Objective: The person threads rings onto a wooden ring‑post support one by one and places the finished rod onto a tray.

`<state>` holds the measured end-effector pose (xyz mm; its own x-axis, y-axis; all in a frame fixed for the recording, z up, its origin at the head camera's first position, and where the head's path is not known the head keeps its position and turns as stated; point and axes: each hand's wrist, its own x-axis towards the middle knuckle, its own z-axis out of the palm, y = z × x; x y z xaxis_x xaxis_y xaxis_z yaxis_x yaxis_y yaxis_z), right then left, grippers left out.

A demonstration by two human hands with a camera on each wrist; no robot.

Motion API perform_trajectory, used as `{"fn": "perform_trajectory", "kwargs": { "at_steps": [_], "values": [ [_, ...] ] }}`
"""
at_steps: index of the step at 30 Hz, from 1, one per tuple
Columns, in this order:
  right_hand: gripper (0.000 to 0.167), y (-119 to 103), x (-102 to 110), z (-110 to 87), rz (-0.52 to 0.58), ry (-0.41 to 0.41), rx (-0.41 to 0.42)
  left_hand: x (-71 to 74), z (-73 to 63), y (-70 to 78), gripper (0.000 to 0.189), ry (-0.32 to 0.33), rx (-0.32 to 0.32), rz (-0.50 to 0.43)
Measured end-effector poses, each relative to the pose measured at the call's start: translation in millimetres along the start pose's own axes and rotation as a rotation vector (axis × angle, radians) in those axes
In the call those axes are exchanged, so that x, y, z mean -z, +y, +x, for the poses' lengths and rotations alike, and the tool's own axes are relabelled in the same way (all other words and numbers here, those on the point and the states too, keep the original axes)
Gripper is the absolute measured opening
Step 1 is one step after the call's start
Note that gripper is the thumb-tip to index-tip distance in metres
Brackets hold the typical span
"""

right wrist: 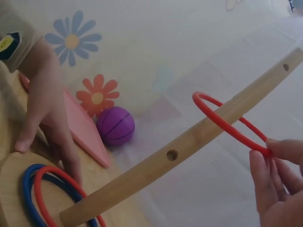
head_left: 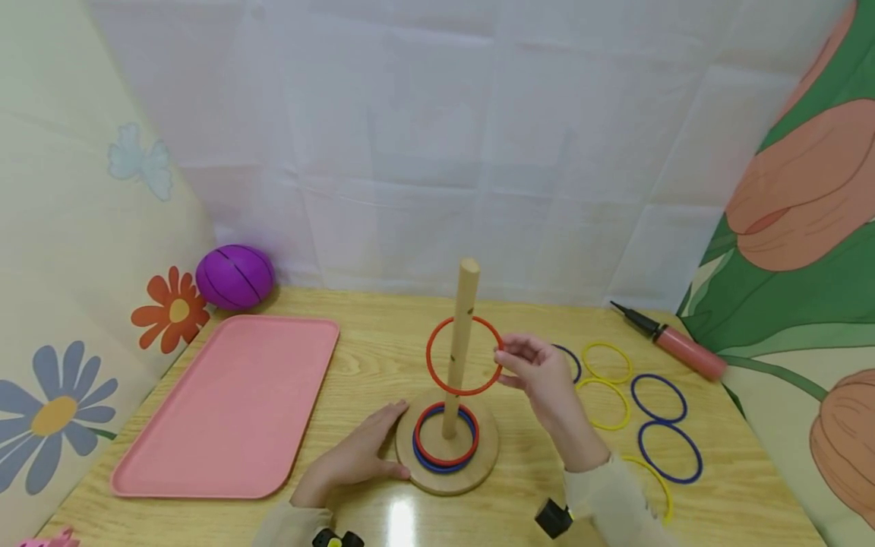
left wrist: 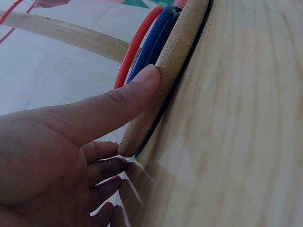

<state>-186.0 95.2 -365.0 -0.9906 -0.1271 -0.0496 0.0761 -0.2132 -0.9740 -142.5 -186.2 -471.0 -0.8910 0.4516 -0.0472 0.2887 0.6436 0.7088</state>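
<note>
Red ring [head_left: 472, 393] round post [head_left: 462, 327], pinched by right hand [head_left: 543, 380]. Left hand [head_left: 358, 452] touches base [head_left: 488, 456], fingers [left wrist: 102, 150] apart. Lower rings [head_left: 446, 463] already down; yellow rings [head_left: 628, 410], loose blue rings [head_left: 686, 406] still off.

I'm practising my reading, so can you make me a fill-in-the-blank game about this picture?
1. The ring that the right grip pinches is coloured ____.
2. The wooden pole goes ____ that ring.
3. The loose rings on the right side of the table are blue or ____.
4. The ball near the far end of the pink tray is coloured ____.

Missing words: red; through; yellow; purple.
</note>
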Motion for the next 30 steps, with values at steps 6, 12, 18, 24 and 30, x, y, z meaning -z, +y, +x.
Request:
{"fn": "perform_trajectory", "kwargs": {
  "at_steps": [6, 12, 18, 24, 30],
  "values": [
    [0.016, 19.6, 3.2, -0.7, -0.043, 0.016, -0.048, -0.8, 0.3, -0.4, 0.103, 0.008, -0.005, 0.006],
    [0.016, 41.6, 8.2, 0.2, -0.073, -0.009, -0.076, -1.2, 0.2, -0.4, 0.102, 0.013, -0.006, 0.011],
    [0.016, 60.1, 12.4, -0.1, -0.100, -0.059, -0.102, -1.0, 0.3, 0.4, 0.103, 0.010, 0.004, 0.010],
    [0.017, 73.2, 15.1, 0.3, -0.130, -0.123, -0.126, -0.3, -0.1, 1.1, 0.104, 0.016, 0.017, 0.006],
    [0.032, 83.6, 17.6, 1.5, -0.208, -0.177, -0.140, -0.4, 0.0, 0.3, 0.104, 0.015, 0.009, 0.006]
  ]
}}
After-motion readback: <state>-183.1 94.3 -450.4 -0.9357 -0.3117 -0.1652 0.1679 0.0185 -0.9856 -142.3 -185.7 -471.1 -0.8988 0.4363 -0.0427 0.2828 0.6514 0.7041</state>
